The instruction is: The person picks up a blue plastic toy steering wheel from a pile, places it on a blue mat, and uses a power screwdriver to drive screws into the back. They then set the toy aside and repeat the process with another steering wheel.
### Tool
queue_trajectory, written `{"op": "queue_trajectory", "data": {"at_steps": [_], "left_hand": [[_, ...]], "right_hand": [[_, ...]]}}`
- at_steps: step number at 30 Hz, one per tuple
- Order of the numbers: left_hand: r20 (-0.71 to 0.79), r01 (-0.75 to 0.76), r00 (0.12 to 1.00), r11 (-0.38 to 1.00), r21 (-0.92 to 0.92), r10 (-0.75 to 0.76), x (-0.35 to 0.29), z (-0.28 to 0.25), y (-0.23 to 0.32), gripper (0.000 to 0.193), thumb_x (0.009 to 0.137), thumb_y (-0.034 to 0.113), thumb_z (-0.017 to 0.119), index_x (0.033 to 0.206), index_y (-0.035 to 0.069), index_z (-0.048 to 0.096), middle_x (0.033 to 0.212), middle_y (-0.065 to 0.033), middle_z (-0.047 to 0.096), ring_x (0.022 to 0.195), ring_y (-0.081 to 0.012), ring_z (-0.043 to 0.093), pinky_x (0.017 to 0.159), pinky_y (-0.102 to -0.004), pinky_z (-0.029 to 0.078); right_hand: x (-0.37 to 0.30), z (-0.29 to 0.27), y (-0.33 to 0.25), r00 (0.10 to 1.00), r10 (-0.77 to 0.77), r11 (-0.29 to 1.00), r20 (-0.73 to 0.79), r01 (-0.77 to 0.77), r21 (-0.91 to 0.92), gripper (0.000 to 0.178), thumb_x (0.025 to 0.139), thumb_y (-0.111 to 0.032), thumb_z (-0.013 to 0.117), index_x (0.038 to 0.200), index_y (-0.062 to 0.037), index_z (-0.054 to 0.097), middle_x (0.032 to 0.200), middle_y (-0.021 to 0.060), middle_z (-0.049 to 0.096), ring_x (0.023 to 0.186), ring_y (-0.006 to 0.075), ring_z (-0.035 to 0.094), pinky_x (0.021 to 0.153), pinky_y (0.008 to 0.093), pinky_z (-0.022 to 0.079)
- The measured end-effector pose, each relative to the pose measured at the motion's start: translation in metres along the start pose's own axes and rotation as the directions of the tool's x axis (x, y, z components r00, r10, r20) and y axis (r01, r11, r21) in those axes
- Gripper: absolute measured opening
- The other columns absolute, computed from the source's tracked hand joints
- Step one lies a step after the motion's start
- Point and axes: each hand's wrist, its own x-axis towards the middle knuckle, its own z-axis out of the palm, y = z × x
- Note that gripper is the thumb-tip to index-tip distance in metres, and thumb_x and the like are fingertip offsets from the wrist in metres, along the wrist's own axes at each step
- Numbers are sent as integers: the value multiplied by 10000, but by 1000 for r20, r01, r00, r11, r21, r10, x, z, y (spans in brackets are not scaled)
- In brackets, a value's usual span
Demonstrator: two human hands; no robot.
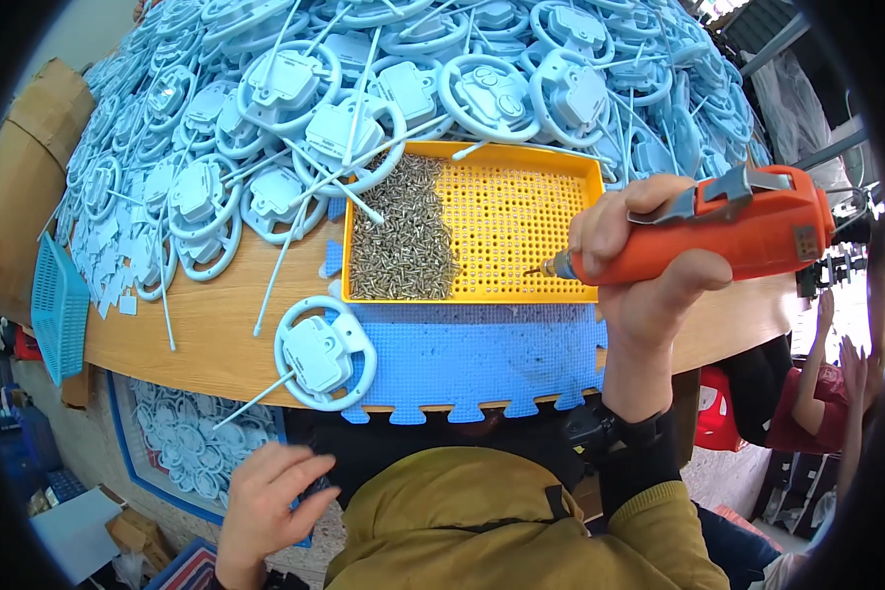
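My right hand [644, 295] is wrapped around an orange electric screwdriver [762, 231] with a metal clip on its side. The bit points left, over the perforated part of a yellow tray [472, 296]. Loose small screws [398, 241] are heaped in the tray's left part; other screws stand in rows in its holes. Below the table's front edge, my left hand [270, 500] has bent fingers with the thumb apart; a dark patch shows behind them. Nearest to it, a light-blue toy steering wheel [317, 354] with a thin rod lies at the left end of a blue foam mat [472, 359].
A high pile of similar light-blue wheels with rods [413, 88] covers the table's back. A blue basket [59, 310] and a cardboard box [44, 177] stand at the left. More wheels fill a blue-edged crate [202, 442] below. Another person's hands [846, 354] show at the right.
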Motion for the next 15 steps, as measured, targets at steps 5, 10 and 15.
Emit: {"op": "queue_trajectory", "data": {"at_steps": [5, 10, 15], "left_hand": [[-439, 83, 896, 945, 315, 67, 71, 7, 6, 607, 640, 240, 786, 1153, 19, 548, 1109, -155, 540, 969, -337, 514, 826, -431, 398], [-440, 128, 898, 946, 299, 18, 91, 12, -8, 682, 633, 275, 792, 1185, -1, 501, 1113, -158, 529, 1025, -335, 484, 897, -440, 352], [-389, -8, 913, 957, 289, 125, 99, 28, 15, 649, 631, 314, 788, 1132, -1, 522, 1077, -151, 534, 1026, -317, 488, 882, -452, 349]], "right_hand": [[1, -4, 5, 1000, 4, 999, -18, -5, -36, 742, 695, -753, 536, 954, -58, 514, 620, 31, 516, 492, 129, 476, 542, 298, 426], [2, -8, 10, 1000, -5, 1000, 19, 5, -4, 699, 721, -686, 604, 961, -39, 490, 636, 53, 528, 517, 140, 504, 521, 280, 442], [4, -5, 9, 1000, 2, 999, 14, -1, -42, 701, 702, -733, 559, 922, -69, 503, 625, 34, 517, 497, 131, 487, 551, 302, 433]]}}
